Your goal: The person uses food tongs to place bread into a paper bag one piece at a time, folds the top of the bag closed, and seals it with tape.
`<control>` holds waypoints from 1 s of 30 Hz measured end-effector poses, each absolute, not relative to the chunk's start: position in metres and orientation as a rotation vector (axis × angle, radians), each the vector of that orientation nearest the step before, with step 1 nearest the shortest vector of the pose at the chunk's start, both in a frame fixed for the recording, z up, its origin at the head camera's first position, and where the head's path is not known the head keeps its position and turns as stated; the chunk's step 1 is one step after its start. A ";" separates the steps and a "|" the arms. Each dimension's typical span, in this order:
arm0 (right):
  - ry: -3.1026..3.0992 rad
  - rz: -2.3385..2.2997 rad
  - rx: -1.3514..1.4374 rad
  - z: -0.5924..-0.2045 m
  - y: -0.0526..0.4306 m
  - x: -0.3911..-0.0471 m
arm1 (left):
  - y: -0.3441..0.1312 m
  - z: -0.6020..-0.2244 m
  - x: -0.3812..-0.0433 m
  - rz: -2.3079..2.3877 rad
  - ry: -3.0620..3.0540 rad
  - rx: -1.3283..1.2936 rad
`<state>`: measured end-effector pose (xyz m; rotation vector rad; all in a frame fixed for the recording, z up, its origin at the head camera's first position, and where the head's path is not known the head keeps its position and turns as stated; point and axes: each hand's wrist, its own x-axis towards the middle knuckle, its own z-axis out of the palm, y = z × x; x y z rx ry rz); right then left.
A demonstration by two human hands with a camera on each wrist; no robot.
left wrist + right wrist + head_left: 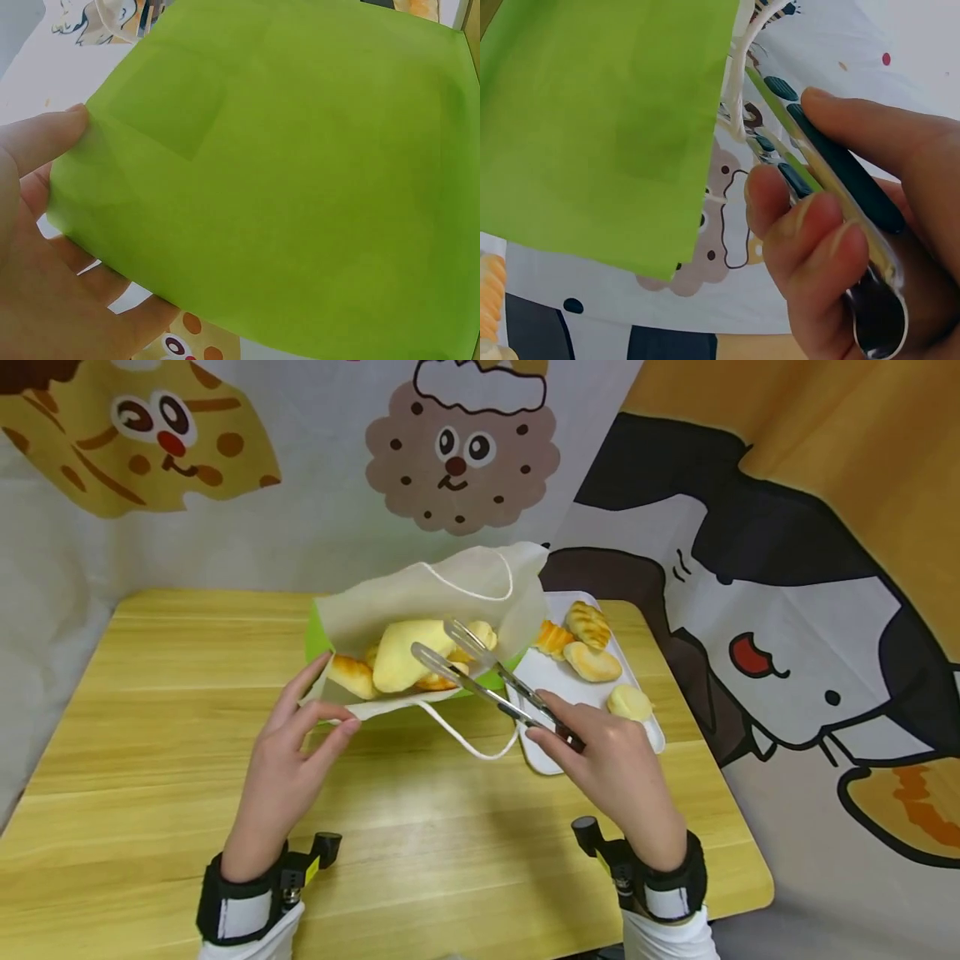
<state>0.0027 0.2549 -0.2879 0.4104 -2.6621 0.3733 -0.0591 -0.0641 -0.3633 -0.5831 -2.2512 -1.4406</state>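
My left hand pinches the near left edge of a green paper bag with a pale inside and white cord handles. In the left wrist view the thumb lies on the bag's green face, with the other fingers behind its edge. Several bread pieces lie in the bag, among them a large pale yellow one and a browned roll. My right hand grips metal tongs by their dark handles. Over the bread, the tong tips stand apart; whether they touch it I cannot tell.
Right of the bag, partly behind it, a white tray holds several breads, including a twisted roll, an oval bun and a round pale bun. The wooden table meets a cartoon-printed cloth at the back and right.
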 end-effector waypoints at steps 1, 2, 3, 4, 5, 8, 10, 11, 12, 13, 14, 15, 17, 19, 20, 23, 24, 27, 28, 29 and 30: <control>-2.666 0.385 0.400 -0.289 0.255 0.002 | -0.064 -0.364 -0.059 -1.441 -2.251 -0.584; -2.667 0.396 0.393 -0.289 0.255 0.002 | -0.064 -0.364 -0.060 -1.444 -2.251 -0.584; -2.666 0.407 0.387 -0.290 0.255 0.002 | -0.064 -0.364 -0.060 -1.448 -2.251 -0.583; -2.661 0.419 0.383 -0.291 0.256 0.002 | -0.064 -0.364 -0.060 -1.450 -2.253 -0.582; -2.652 0.433 0.380 -0.292 0.257 0.003 | -0.064 -0.364 -0.060 -1.456 -2.253 -0.581; -2.621 0.486 0.364 -0.297 0.259 0.003 | -0.064 -0.363 -0.061 -1.466 -2.255 -0.577; -2.601 0.529 0.350 -0.300 0.261 0.003 | -0.064 -0.363 -0.062 -1.470 -2.256 -0.573; -2.594 0.546 0.341 -0.302 0.262 0.003 | -0.064 -0.363 -0.062 -1.473 -2.256 -0.571; -2.588 0.561 0.334 -0.304 0.262 0.003 | -0.064 -0.364 -0.062 -1.474 -2.257 -0.569; -2.580 0.577 0.326 -0.306 0.263 0.002 | -0.064 -0.364 -0.062 -1.475 -2.257 -0.568; -2.570 0.592 0.321 -0.308 0.263 0.002 | -0.064 -0.364 -0.062 -1.478 -2.259 -0.566; -2.558 0.606 0.317 -0.310 0.263 0.002 | -0.064 -0.364 -0.062 -1.479 -2.261 -0.562; -2.524 0.636 0.311 -0.314 0.264 0.002 | -0.063 -0.364 -0.062 -1.482 -2.267 -0.554; -2.477 0.677 0.302 -0.318 0.264 0.001 | -0.063 -0.363 -0.062 -1.487 -2.274 -0.546; -2.452 0.698 0.297 -0.320 0.264 0.002 | -0.063 -0.363 -0.062 -1.489 -2.276 -0.542; -2.377 0.790 0.267 -0.324 0.265 0.003 | -0.063 -0.363 -0.062 -1.500 -2.274 -0.535; -2.353 0.831 0.256 -0.326 0.265 0.004 | -0.063 -0.363 -0.062 -1.506 -2.272 -0.534; -2.284 1.000 0.229 -0.331 0.264 0.008 | -0.063 -0.363 -0.063 -1.515 -2.269 -0.532; -2.261 1.059 0.218 -0.333 0.265 0.009 | -0.063 -0.363 -0.063 -1.516 -2.268 -0.532; -2.239 1.113 0.205 -0.335 0.265 0.011 | -0.062 -0.363 -0.063 -1.514 -2.268 -0.533; -2.219 1.159 0.191 -0.337 0.265 0.012 | -0.062 -0.363 -0.063 -1.512 -2.269 -0.534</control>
